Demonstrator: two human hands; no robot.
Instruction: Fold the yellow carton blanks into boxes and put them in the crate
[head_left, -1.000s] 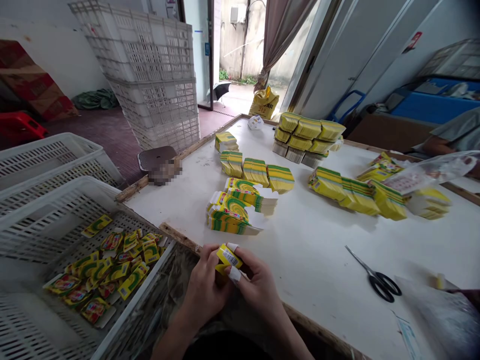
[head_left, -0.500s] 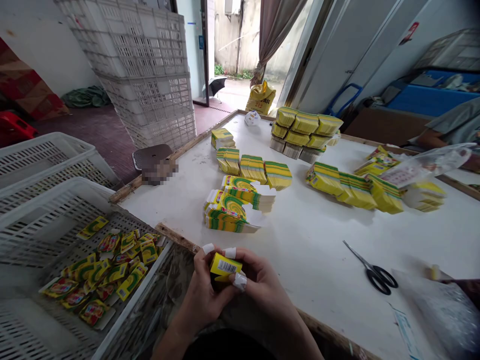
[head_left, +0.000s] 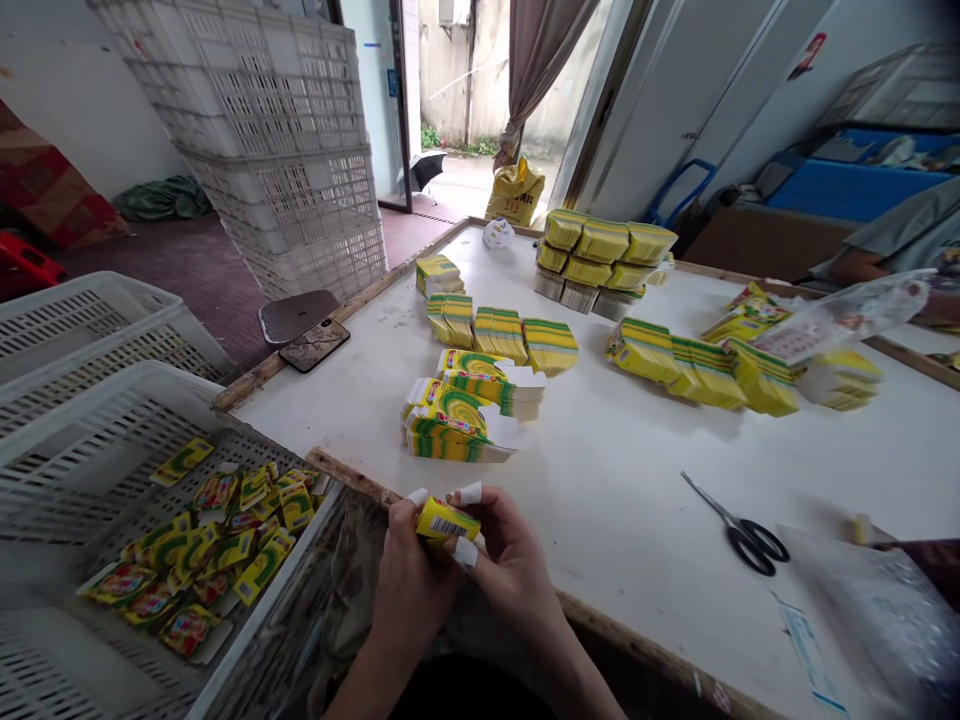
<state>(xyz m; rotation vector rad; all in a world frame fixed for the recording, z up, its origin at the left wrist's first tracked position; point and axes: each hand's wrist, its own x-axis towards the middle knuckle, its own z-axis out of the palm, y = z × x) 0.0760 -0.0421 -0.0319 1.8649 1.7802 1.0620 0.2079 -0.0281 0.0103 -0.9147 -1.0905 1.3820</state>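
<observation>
A small yellow box (head_left: 448, 520) with a barcode on its side is held between my two hands, just past the near edge of the table. My left hand (head_left: 414, 570) grips its left end, fingers curled round it. At the right end, my right hand (head_left: 504, 555) pinches it between thumb and fingertips, which are wrapped in white tape. Just beyond lie two stacks of flat yellow-green cartons; the nearer carton stack (head_left: 457, 425) has its white flaps pointing right. What is inside the box cannot be seen.
Left of the table, a white plastic crate (head_left: 172, 375) holds several yellow packs. Black-handled scissors (head_left: 750, 545) and clear plastic wrap (head_left: 877, 610) lie at the right. More carton bundles (head_left: 607, 245) stand farther back. A phone (head_left: 315, 345) rests on the left edge. Another person's arm (head_left: 862, 262) shows far right.
The box has tipped and turned slightly between my hands, and my right fingers have shifted at its right end. The whole view has moved a little.
</observation>
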